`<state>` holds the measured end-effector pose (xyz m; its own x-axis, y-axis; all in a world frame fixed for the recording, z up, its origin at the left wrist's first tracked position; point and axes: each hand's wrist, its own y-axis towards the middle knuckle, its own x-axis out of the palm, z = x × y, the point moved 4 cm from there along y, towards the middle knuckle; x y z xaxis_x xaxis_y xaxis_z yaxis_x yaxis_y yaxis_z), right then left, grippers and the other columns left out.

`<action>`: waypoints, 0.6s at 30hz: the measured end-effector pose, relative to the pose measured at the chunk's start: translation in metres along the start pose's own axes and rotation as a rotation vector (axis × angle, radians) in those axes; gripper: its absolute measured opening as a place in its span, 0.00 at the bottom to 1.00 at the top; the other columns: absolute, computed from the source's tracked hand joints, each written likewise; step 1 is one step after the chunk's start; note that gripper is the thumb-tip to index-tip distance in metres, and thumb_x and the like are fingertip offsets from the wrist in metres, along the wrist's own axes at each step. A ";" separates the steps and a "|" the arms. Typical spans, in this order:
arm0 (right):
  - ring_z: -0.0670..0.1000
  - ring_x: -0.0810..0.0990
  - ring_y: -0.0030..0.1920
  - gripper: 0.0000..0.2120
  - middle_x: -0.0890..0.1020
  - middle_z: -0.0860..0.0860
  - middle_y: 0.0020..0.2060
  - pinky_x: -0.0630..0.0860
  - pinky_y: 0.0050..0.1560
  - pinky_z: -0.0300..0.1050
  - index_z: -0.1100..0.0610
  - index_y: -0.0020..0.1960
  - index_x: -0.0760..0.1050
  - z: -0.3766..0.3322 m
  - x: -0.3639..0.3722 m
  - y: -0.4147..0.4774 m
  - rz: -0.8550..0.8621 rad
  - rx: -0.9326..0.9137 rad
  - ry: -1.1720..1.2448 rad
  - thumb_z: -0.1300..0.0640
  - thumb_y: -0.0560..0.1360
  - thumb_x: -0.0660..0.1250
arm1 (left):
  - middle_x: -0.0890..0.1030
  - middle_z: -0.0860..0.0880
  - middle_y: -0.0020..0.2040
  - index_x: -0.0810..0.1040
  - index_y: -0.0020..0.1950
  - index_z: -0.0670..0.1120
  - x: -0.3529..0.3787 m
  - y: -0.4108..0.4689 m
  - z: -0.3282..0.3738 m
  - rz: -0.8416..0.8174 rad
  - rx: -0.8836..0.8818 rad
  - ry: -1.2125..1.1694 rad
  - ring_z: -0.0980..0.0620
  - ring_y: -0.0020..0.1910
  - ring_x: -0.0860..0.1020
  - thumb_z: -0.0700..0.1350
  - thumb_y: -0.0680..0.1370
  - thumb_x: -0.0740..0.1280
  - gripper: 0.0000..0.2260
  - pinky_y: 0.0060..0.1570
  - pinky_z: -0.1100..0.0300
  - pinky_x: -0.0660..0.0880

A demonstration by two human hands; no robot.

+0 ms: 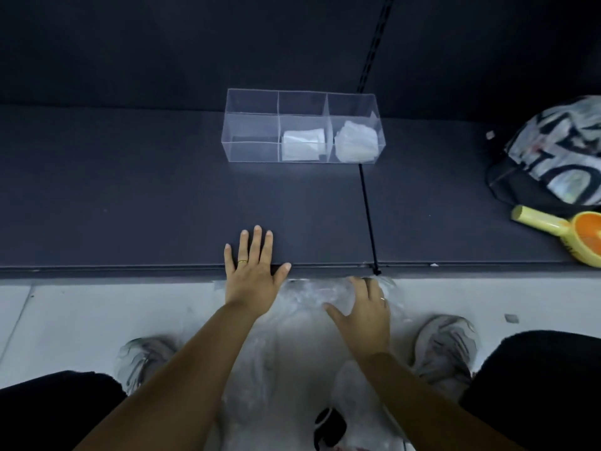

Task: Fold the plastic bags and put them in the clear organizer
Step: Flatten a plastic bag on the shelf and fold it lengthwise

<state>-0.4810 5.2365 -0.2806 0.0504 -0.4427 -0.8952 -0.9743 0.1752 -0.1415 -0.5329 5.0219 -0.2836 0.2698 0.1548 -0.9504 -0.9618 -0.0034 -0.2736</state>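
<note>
A clear organizer (253, 128) with three compartments stands on a dark shelf (130, 206). Its middle compartment holds a folded plastic bag (300, 145), its right one another folded bag (356, 145), and its left one holds nothing. Clear plastic bags (305, 323) lie crumpled on the pale floor below the shelf's front edge. My left hand (252, 270) lies flat with straight fingers on the shelf edge. My right hand (366, 307) reaches down over the crumpled bags, its fingers curled onto the plastic near the edge.
A backpack with a printed cover (553, 157) sits at the shelf's right end, with a yellow and orange handheld fan (572, 237) in front of it. My two shoes (445, 346) flank the bags on the floor. A small black object (330, 426) lies near the bottom.
</note>
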 end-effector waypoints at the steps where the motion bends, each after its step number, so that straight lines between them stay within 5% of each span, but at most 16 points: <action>1: 0.56 0.72 0.59 0.28 0.75 0.52 0.58 0.67 0.60 0.51 0.53 0.63 0.74 -0.002 0.001 0.002 -0.041 -0.046 -0.067 0.40 0.69 0.72 | 0.34 0.51 0.78 0.31 0.75 0.52 0.000 0.001 -0.001 -0.011 0.000 -0.003 0.48 0.75 0.32 0.65 0.77 0.37 0.32 0.70 0.44 0.30; 7: 0.52 0.70 0.58 0.10 0.76 0.48 0.54 0.61 0.54 0.45 0.52 0.52 0.80 -0.006 -0.003 0.016 -0.163 -0.144 -0.255 0.49 0.76 0.64 | 0.33 0.52 0.77 0.35 0.77 0.52 -0.005 0.002 -0.003 -0.106 0.003 -0.084 0.50 0.75 0.31 0.65 0.79 0.44 0.33 0.70 0.45 0.29; 10: 0.51 0.71 0.41 0.17 0.71 0.50 0.35 0.62 0.42 0.43 0.56 0.32 0.68 -0.017 -0.024 0.019 -0.318 -0.057 0.197 0.53 0.74 0.70 | 0.37 0.54 0.78 0.43 0.79 0.53 -0.029 0.001 0.001 -0.230 -0.034 -0.256 0.52 0.76 0.34 0.66 0.79 0.47 0.32 0.72 0.47 0.31; 13: 0.47 0.75 0.35 0.17 0.77 0.57 0.32 0.71 0.41 0.43 0.62 0.33 0.73 -0.032 -0.061 0.022 -0.385 0.071 0.693 0.53 0.75 0.70 | 0.55 0.57 0.78 0.60 0.76 0.58 -0.062 -0.011 0.019 -0.470 -0.059 -0.867 0.55 0.77 0.52 0.74 0.72 0.53 0.36 0.73 0.51 0.50; 16: 0.52 0.83 0.41 0.13 0.84 0.56 0.39 0.78 0.46 0.47 0.59 0.42 0.80 -0.047 -0.097 0.028 -0.406 0.123 0.956 0.50 0.77 0.67 | 0.73 0.62 0.65 0.70 0.70 0.58 -0.088 -0.030 0.047 -0.560 0.070 -1.075 0.62 0.62 0.72 0.71 0.66 0.66 0.35 0.54 0.67 0.68; 18: 0.54 0.83 0.43 0.13 0.83 0.58 0.41 0.79 0.48 0.50 0.58 0.46 0.81 -0.053 -0.117 0.030 -0.392 0.115 1.052 0.48 0.77 0.66 | 0.83 0.62 0.51 0.79 0.58 0.54 -0.097 -0.034 0.057 -0.513 0.102 -1.104 0.66 0.48 0.80 0.60 0.71 0.71 0.19 0.39 0.73 0.73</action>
<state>-0.5278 5.2466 -0.1580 0.0853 -0.9963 0.0122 -0.9033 -0.0825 -0.4210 -0.5291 5.0634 -0.1739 0.4828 0.8715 -0.0857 -0.7681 0.3745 -0.5194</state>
